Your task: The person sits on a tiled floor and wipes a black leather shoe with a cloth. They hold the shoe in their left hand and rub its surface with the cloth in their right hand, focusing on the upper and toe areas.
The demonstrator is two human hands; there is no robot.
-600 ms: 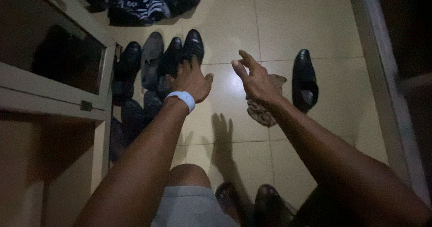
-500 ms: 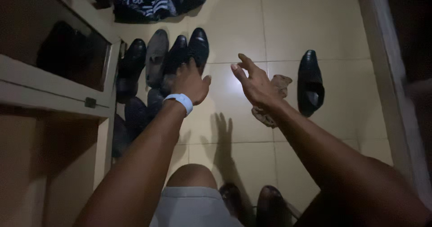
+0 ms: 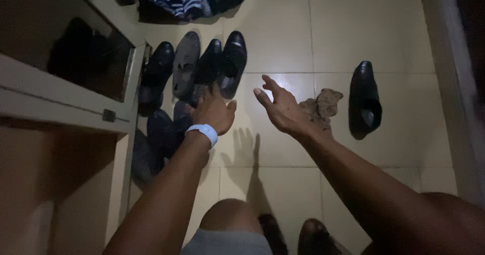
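the left hand (image 3: 214, 111) rests on a black shoe (image 3: 204, 73) in the row just ahead of it, grip loose, closed on nothing. right hand (image 3: 280, 108) hovers spread, empty. shoe looks stiff and light; best taken at the heel.

Dim room: glossy cream square floor tiles (image 3: 283, 33), a pale wooden glass-fronted cabinet (image 3: 60, 91) on the left, a white door frame (image 3: 449, 83) on the right.

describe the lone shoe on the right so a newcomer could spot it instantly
Start from the pale tiled floor and the row of dark shoes beside the cabinet on the left. Go right, past the crumpled brown cloth, to the black shoe. It lies alone, apart from the row.
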